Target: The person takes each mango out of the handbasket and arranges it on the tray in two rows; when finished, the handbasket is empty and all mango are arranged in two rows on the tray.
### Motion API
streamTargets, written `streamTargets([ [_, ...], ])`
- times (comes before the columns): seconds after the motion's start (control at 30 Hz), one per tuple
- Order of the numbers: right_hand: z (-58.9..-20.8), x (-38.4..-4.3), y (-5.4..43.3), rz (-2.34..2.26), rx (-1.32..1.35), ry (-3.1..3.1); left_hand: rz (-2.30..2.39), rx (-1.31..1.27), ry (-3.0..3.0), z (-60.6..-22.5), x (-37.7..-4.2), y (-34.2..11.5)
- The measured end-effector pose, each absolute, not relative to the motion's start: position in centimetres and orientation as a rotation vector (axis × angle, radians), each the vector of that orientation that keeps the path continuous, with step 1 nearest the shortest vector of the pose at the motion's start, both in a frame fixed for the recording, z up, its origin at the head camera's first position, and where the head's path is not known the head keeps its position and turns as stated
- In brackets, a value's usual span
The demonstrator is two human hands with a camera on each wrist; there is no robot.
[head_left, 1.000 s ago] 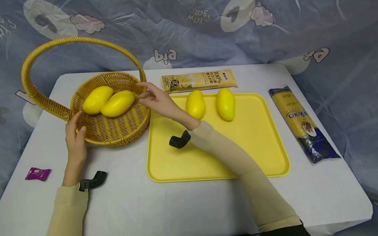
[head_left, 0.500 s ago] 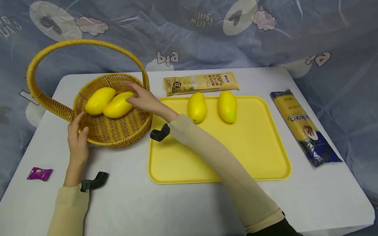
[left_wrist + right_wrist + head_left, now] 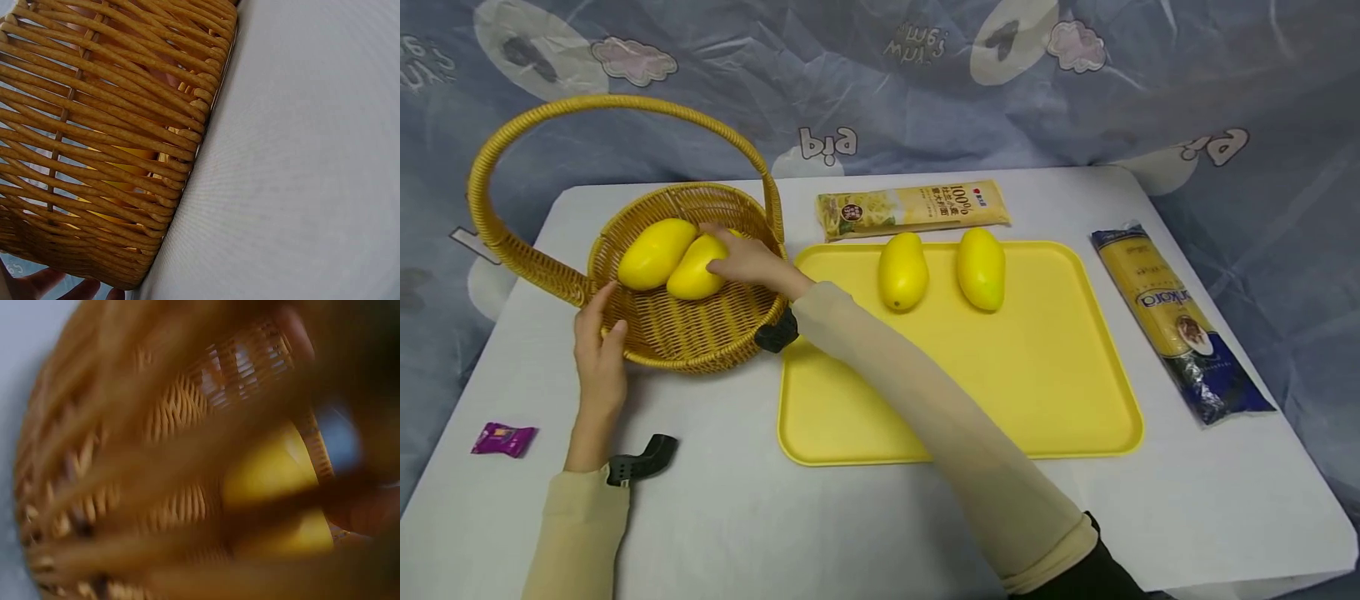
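Observation:
A wicker basket (image 3: 662,337) with a tall arched handle stands at the left, holding two yellow mangoes. My left hand (image 3: 598,358) grips its near left rim; in the left wrist view the fingertips (image 3: 87,287) show at the outer wall. Inside, one mango (image 3: 655,254) lies to the left. My right hand (image 3: 751,260) reaches over the right rim and grips the other mango (image 3: 691,277), thumb on the near side and fingers over the far side, covering its right end. The right wrist view shows this mango blurred behind the wicker.
A yellow tray (image 3: 970,400) beside the basket bears two more mangoes, one left (image 3: 903,272) and one right (image 3: 981,269). Behind it lies a pasta packet (image 3: 913,208); a blue and yellow pasta bag (image 3: 1183,325) is at the right. A purple wrapped sweet (image 3: 504,439) lies front left.
My right hand has moved left from above the basket's right rim down onto the right mango, and its fingers have closed around it. The left hand has stayed at the rim.

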State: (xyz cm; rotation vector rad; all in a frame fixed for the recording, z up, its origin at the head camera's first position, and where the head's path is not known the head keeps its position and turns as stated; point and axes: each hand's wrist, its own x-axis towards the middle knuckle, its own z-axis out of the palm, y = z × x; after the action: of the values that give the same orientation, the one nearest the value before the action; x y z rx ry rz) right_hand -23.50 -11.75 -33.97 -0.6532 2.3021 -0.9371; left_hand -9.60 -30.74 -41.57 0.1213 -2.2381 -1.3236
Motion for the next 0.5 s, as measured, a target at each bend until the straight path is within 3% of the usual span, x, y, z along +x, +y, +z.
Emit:
streamTargets([
  [0.5,-35.2,-23.6,-12.9,-0.741,-0.975,2.3,-1.326,0.187,-2.273,-41.6,-9.7,-30.7],
])
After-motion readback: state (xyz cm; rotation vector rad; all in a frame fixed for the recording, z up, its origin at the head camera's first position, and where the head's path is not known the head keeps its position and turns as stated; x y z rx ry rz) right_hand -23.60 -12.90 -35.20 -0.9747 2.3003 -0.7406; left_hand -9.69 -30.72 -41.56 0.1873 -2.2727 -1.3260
